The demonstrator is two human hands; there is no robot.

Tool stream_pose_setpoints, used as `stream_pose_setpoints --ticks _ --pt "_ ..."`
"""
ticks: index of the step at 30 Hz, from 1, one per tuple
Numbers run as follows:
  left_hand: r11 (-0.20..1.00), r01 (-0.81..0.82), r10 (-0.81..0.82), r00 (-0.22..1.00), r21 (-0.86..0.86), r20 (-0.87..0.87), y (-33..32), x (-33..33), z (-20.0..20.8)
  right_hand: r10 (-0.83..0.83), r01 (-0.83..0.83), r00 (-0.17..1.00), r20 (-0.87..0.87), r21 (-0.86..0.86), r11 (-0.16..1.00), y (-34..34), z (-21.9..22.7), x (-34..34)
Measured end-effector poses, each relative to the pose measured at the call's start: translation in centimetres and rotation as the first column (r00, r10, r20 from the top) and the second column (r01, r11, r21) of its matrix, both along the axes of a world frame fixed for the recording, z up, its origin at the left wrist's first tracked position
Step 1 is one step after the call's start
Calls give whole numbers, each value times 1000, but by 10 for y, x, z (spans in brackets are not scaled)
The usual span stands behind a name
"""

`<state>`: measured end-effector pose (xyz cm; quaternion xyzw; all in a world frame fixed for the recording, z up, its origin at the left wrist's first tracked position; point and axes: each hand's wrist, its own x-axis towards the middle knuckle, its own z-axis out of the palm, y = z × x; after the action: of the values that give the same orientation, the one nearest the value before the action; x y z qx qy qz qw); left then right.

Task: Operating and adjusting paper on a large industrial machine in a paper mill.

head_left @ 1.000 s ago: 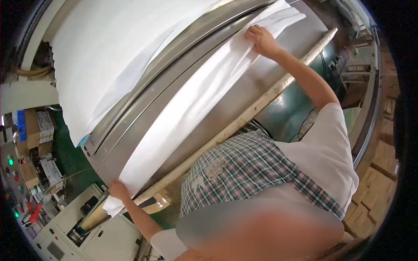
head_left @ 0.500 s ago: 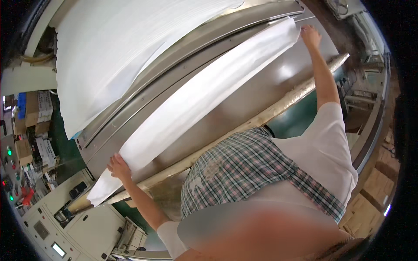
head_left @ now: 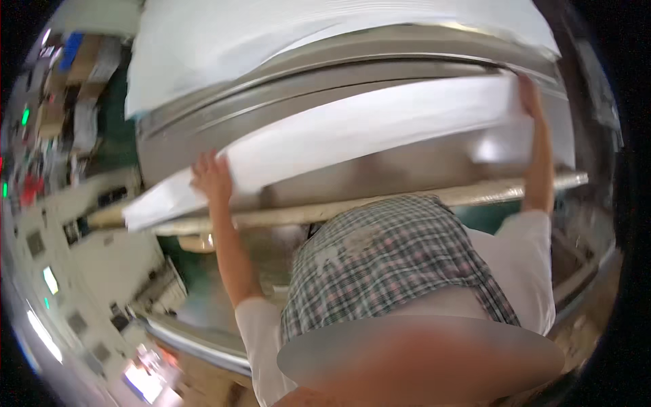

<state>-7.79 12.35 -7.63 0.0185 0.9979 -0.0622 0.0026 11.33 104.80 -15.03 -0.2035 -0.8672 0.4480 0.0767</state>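
Observation:
A long white folded sheet [head_left: 366, 129], its material unclear, stretches across a grey metal table [head_left: 407, 166] in front of me. My left hand [head_left: 213, 178] rests on the sheet near its left part, fingers apart and pressed flat. Beyond it, the sheet's left end hangs over the table's near edge. At the right end of the sheet is my right hand [head_left: 529, 96], touching its edge; motion blur hides how the fingers are set.
A large pile of white sheets [head_left: 203, 54] lies past a raised metal bar [head_left: 285, 76]. Along the near edge runs a pale wrapped roller [head_left: 488, 192]. To the left stand a machine cabinet [head_left: 115, 261] and cardboard boxes [head_left: 85, 57].
My view has turned, so the table now lies more level. My right hand has come onto the sheet's right end; my left hand stays on its left part.

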Motion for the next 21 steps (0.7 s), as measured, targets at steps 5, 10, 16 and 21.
stream_pose_setpoints --ticks 5,10,16,21 --pt "986 -157 151 982 -45 -115 -59 37 35 174 -218 898 405 65 974 -143 56 -93" --pt "995 100 -99 969 -5 -226 -40 68 34 556 -582 740 378 -54 811 -232 64 -71" --pt "930 352 -291 881 105 -373 12 71 60 801 -758 493 340 -284 587 -424 118 -99" --pt "868 490 -360 733 80 -578 35 53 64 861 -849 440 255 -196 491 -534 114 -110"
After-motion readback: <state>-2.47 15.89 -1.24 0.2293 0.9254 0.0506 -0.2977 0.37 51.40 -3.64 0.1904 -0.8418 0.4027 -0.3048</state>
